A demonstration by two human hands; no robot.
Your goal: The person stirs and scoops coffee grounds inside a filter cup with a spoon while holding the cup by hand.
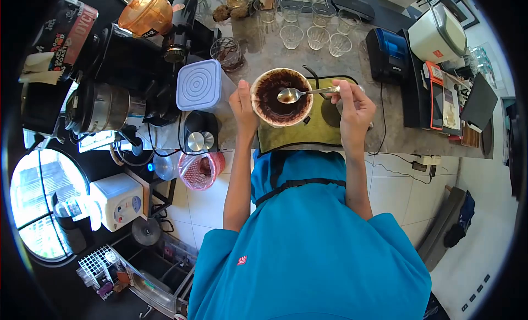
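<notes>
Cup [269, 117] in left hand [245, 110]; spoon [306, 93] in right hand [355, 112], above cup.

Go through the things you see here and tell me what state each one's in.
Cup: open, inner wall coated dark, left hand gripping its side
Spoon: held over the cup's mouth by the right hand
Green mat: spread on the counter
Square container: lid on
Pink basket: open, something brown inside
Glass beside the container: dark contents or residue, unclear which
</notes>
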